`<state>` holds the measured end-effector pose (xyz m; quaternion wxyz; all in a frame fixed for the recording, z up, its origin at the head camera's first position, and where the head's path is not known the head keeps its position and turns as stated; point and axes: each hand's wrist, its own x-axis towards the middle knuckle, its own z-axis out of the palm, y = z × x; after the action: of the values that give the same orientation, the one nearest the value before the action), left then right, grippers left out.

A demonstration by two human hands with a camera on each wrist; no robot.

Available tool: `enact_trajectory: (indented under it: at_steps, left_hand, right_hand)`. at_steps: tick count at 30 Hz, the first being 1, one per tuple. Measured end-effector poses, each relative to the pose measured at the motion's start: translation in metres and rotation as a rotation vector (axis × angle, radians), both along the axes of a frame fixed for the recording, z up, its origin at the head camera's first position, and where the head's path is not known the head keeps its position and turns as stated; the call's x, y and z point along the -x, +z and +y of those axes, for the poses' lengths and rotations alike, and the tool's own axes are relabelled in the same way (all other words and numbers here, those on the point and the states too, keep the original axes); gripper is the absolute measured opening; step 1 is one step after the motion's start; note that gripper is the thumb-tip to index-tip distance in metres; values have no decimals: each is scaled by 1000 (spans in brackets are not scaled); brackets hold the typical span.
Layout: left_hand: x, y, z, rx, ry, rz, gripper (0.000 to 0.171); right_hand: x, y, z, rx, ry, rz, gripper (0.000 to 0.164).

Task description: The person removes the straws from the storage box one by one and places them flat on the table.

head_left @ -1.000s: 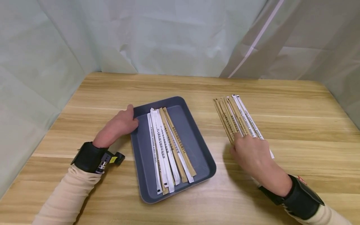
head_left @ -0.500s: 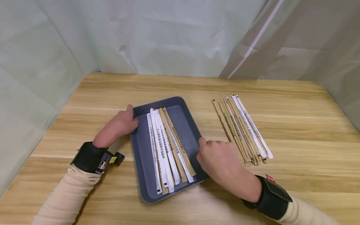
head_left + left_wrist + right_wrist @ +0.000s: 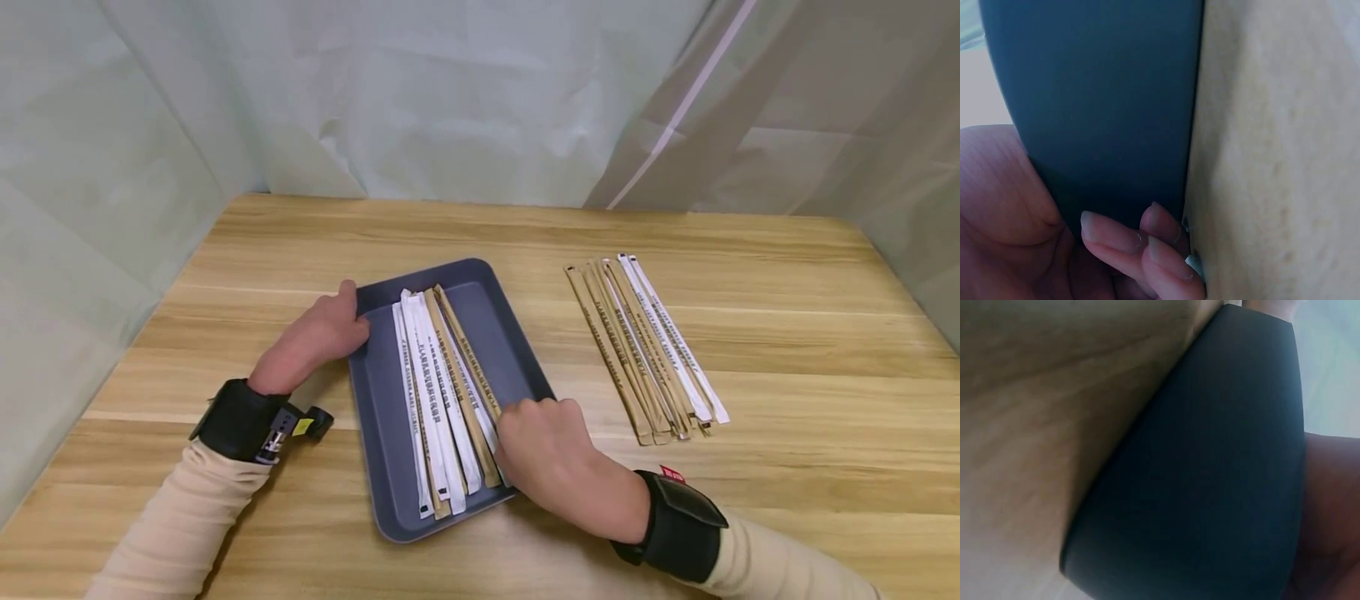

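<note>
A dark grey-blue tray [image 3: 390, 475] lies tilted on the table, with several white and brown paper-wrapped straws [image 3: 431, 375] side by side in it. My left hand [image 3: 322, 329] grips the tray's left rim; in the left wrist view its fingers [image 3: 1113, 240] curl against the outer wall. Over the tray's lower right part, my right hand [image 3: 547, 450] pinches the rightmost brown straw [image 3: 465, 346], its fingertips hidden under the hand. The right wrist view is filled mostly by the tray's outer wall [image 3: 1191, 475], which hides that hand's fingers.
Right of the tray, a second row of brown and white wrapped straws [image 3: 637, 350] lies slanted on the wooden table [image 3: 810, 358]. Pale sheeting [image 3: 480, 108] hangs behind the table and at its sides. A small camera [image 3: 303, 423] sticks out from the left wrist strap.
My right hand has moved left from the straw row on the table to the tray, and now holds the rightmost brown straw, which has shifted slightly. My left hand stays on the rim.
</note>
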<state>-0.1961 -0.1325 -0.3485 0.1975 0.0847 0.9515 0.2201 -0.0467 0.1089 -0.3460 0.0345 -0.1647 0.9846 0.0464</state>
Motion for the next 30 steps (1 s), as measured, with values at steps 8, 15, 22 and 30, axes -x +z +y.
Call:
enact_trajectory:
  at_steps: [8,15,22,30]
  left_hand:
    - [0,-1,0,-1,-2,6,54]
    - [-1,0,0,-8,1,9,54]
    - [-1,1,1,-19,-1,11,55]
    - [-1,0,1,-10,3,9,56]
  right_hand:
    - [3,5,5,98,-27,-13,32]
    - [0,21,26,234,80,219,30]
    - [2,32,61,333,39,314,16]
    - [6,27,91,299,-51,306,14]
